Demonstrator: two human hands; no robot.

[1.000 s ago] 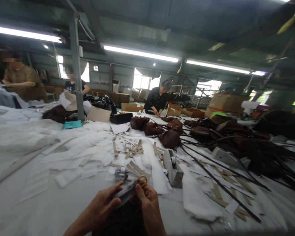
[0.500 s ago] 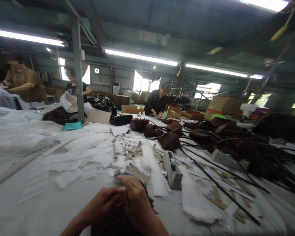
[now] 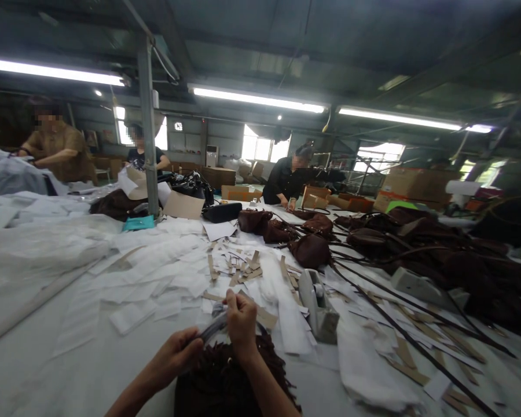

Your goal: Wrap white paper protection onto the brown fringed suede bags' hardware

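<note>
A dark brown fringed bag (image 3: pixel 219 376) lies on the table close in front of me. Above it arches its strap (image 3: pixel 215 327), which looks grey and shiny, as if wrapped in clear film. My left hand (image 3: pixel 180 350) pinches the strap's left end between thumb and fingers. Higher up, my right hand (image 3: pixel 242 318) is closed round the strap near its top, knuckles outward. My right forearm crosses over the bag and hides part of it. To the right of my hands stands a grey tape dispenser (image 3: pixel 319 307).
Paper strips (image 3: pixel 238 266) and white foam sheets (image 3: pixel 286 318) litter the table (image 3: pixel 82 370). Brown bags (image 3: pixel 310 251) with long straps are heaped at the right, near a second tape dispenser (image 3: pixel 417 284). A metal post (image 3: pixel 146 127) rises at left. Several co-workers are beyond.
My hands were together over the bag; now they are apart, the left one lower left, the right one raised. More of the fringed bag and its strap shows. The view has turned slightly left.
</note>
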